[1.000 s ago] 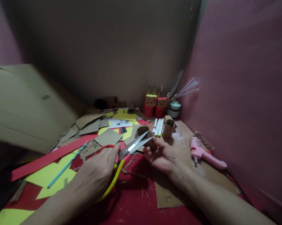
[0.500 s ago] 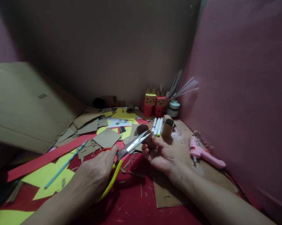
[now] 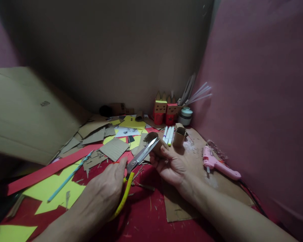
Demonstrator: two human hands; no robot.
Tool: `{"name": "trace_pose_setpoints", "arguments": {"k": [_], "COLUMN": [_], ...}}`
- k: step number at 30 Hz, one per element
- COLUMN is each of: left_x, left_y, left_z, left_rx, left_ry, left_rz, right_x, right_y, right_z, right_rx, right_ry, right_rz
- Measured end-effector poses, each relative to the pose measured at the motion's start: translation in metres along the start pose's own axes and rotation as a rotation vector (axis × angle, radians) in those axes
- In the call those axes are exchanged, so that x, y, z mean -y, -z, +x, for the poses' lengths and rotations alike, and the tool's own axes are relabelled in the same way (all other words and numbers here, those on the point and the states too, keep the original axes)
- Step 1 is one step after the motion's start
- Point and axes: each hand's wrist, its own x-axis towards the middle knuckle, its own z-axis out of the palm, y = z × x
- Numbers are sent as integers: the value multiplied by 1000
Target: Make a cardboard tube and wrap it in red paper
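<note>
Got my left hand clutching scissors, my right hand pinching a cardboard tube up at its fingertips.

With our left hand we have drawn the scissors nearly closed: the blades, spread in a clear V a second ago and narrower half a second later, now almost overlap at the mouth of the tube, and less of the red handle shows beside our thumb. Our view has shifted slightly too, so we see the markers and glue gun a little farther left.
</note>
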Motion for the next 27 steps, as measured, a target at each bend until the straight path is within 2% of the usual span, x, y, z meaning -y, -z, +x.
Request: {"name": "trace_pose_setpoints", "arguments": {"k": [3, 7, 12, 22, 27], "left_x": [-1, -2, -2, -1, 10], "left_y": [-1, 0, 2, -1, -13], "left_z": [2, 3, 3, -3, -11], "left_rx": [17, 4, -6, -17, -119], "left_ry": [35, 13, -21, -50, 25], "left_rz": [3, 31, 68, -26, -150], "right_x": [-3, -5, -5, -5, 2], "right_y": [0, 1, 2, 1, 2], "right_z": [-1, -2, -1, 0, 0], "right_rx": [43, 58, 37, -7, -50], "right_ry": [11, 1, -23, -7, -68], "right_rz": [-9, -21, -20, -29, -45]}}
